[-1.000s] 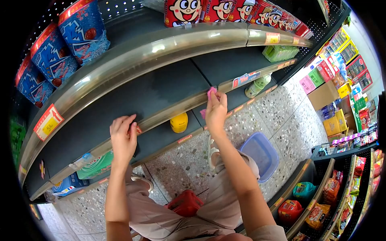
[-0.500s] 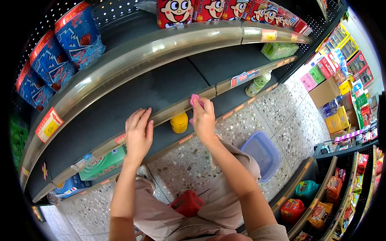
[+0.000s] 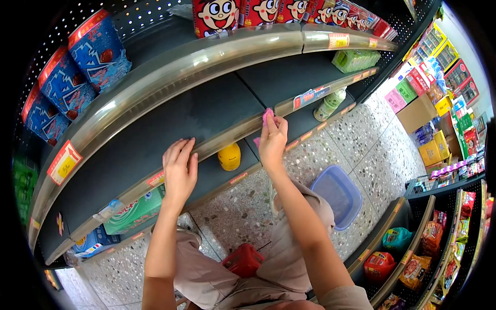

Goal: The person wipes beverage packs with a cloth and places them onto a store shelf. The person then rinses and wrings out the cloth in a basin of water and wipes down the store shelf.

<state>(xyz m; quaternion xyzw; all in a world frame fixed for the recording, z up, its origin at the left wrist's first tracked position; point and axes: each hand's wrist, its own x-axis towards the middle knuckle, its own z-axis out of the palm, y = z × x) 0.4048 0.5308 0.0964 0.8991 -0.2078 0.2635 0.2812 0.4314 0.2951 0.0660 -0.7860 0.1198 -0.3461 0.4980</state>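
Observation:
My right hand (image 3: 274,141) pinches a pink cloth (image 3: 268,114) against the front strip (image 3: 237,129) of the middle shelf, close to the joint between two shelf sections. A bit of the cloth also shows below the strip. My left hand (image 3: 179,173) lies over the same strip further left, fingers stretched out onto the dark shelf board (image 3: 150,129) and holding nothing. Between my hands, on the lower shelf, sits a yellow rounded container (image 3: 229,157). Left of it, below my left hand, is a green package (image 3: 137,211).
Blue bags (image 3: 101,51) and red cartons with cartoon faces (image 3: 216,18) fill parts of the upper shelf. A green-capped bottle (image 3: 329,105) stands low on the right. On the speckled floor is a blue plastic basin (image 3: 338,199). Snack racks (image 3: 423,235) stand at the lower right.
My right hand has slid right along the shelf strip with the pink cloth, up to the joint. My left hand has stayed in place on the strip. The view has shifted slightly.

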